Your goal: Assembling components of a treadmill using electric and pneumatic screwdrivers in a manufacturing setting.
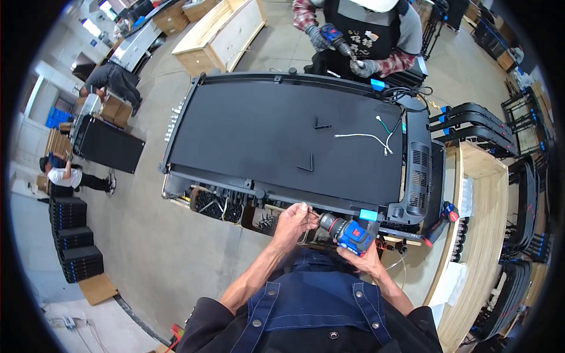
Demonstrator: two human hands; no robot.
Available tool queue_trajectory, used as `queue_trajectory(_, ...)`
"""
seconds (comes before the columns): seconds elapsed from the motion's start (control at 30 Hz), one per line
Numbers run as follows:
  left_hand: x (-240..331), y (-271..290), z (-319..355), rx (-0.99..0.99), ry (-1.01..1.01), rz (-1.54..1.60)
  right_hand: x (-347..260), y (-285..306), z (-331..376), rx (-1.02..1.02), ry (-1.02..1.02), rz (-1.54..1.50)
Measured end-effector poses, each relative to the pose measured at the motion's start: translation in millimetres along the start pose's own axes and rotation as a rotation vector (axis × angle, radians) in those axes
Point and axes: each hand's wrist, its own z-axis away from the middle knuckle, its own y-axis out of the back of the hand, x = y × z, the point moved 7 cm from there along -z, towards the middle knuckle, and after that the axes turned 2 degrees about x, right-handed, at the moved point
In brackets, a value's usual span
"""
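Observation:
My right hand point(366, 257) grips a blue and black cordless drill point(352, 234) whose chuck points left. My left hand point(293, 222) is closed in a pinch right in front of the chuck; what lies between its fingertips is too small to make out. Both hands are at the near side rail of a treadmill point(265, 132), which lies flat with its black belt facing up. On the belt rest two black L-shaped hex keys point(310, 163) and a white and green wire harness point(368, 136). The vented motor cover point(419, 170) forms the treadmill's right end.
Across the treadmill, a co-worker in gloves point(366, 69) holds another drill point(337, 41). Parts bins with screws point(210, 206) sit beneath the near rail. To my right stand a long wooden crate point(485, 229) and a red and black power tool point(442, 223). Black stacked parts point(76, 241) stand at left.

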Motion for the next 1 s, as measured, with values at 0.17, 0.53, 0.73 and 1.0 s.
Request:
queue_trajectory(0.17,48,-17,-30,-0.006,-0.013,-0.237,1,15,7,0.151,-0.261,-0.284)
queue_trajectory(0.53,97,2,-139,0.172,-0.173,-1.123,33,44,52,0.394,-0.186,-0.3)
queue_trajectory(0.73,38,-43,-95,-0.053,-0.146,-0.825,33,73,79,0.627,-0.288,-0.448)
queue_trajectory(1.0,18,-94,-50,0.116,-0.55,-1.53,42,81,100,0.687,-0.279,-0.495)
